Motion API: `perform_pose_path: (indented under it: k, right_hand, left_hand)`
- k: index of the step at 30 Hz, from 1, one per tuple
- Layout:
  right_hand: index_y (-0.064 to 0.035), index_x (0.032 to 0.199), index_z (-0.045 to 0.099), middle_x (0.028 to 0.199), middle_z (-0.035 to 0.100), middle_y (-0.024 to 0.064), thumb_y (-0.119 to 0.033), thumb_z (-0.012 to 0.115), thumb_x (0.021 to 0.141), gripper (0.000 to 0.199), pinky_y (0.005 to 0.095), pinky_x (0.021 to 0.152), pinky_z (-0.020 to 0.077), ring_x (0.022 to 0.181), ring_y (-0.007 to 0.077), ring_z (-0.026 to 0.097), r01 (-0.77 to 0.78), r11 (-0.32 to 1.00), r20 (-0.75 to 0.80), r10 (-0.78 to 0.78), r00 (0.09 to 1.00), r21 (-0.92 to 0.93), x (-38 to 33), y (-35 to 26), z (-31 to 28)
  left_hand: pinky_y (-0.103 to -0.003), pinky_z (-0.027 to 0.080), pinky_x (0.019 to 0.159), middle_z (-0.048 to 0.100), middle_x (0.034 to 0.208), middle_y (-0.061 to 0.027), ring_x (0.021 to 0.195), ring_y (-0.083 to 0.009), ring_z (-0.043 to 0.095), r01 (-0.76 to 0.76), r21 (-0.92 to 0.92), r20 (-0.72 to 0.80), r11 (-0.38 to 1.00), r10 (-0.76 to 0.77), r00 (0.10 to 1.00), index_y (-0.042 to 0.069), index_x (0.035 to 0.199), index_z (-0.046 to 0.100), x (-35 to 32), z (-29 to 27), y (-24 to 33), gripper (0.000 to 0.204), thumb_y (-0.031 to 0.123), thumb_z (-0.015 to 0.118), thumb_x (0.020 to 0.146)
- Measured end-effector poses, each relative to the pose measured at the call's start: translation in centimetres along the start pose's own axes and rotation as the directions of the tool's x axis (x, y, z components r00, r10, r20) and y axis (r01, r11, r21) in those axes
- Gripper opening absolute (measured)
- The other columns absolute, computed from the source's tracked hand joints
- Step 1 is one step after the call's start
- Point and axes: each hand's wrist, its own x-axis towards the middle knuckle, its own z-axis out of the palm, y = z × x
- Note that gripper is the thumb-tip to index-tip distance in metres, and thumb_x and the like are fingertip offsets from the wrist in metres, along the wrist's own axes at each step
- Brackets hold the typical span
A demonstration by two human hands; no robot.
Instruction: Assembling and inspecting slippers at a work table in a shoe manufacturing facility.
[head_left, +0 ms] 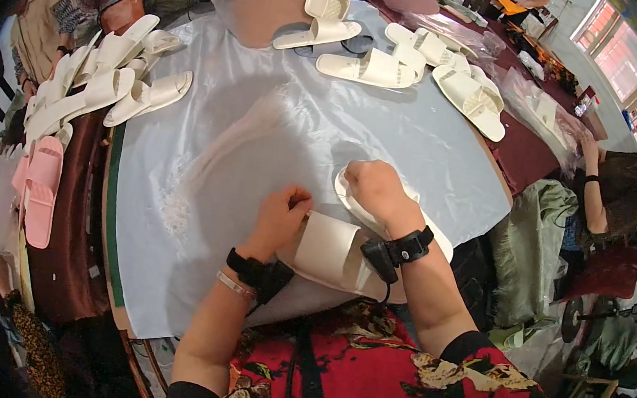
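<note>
Two cream slide slippers lie at the near edge of the table in front of me. My left hand [281, 222] is closed beside the toe end of the nearer slipper [326, 245], its fingertips pressed together by the broad strap. What they pinch, if anything, is too small to tell. Over the toe of the farther slipper [344, 194] my right hand [377, 191] is bent into a fist-like grip, and its fingertips are hidden. My right forearm and its black wrist device cover part of both slippers.
A pale plastic sheet [152, 211] covers the table. More cream slippers [369, 67] lie at the far side, with others piled at the left [95, 91] above a pink pair [42, 191]. At the right, a person [618, 186] handles clear plastic [529, 105]; other people work around.
</note>
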Motion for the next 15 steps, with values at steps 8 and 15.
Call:
perform_pose_path:
  k: [8,15]
  right_hand:
    - [-0.0006,0.082,0.064,0.078,0.063,0.0214,-0.015,0.059,0.084,0.015,0.0442,0.066,0.048,0.072,0.0401,0.061,0.034,0.91,-0.326,0.113,0.939,0.412,-0.4,-0.8,-2.7]
    - [-0.0027,0.085,0.066,0.081,0.064,0.0191,-0.014,0.059,0.084,0.014,0.0427,0.068,0.0499,0.077,0.0376,0.062,0.163,0.918,-0.25,-0.073,0.965,0.361,-0.5,-0.4,-1.0]
  left_hand:
    - [-0.029,0.051,0.061,0.066,0.078,-0.0088,0.066,-0.0144,0.061,0.038,-0.086,0.154,0.996,-0.025,0.988,-0.003,0.096,0.065,2.6,-0.9,0.7,0.02,0.012,0.066,0.083]
    - [-0.029,0.05,0.06,0.066,0.075,-0.0102,0.064,-0.0153,0.062,0.015,0.033,0.047,0.999,-0.016,0.999,-0.002,0.085,0.067,2.3,-1.6,1.2,0.018,0.015,0.069,0.08]
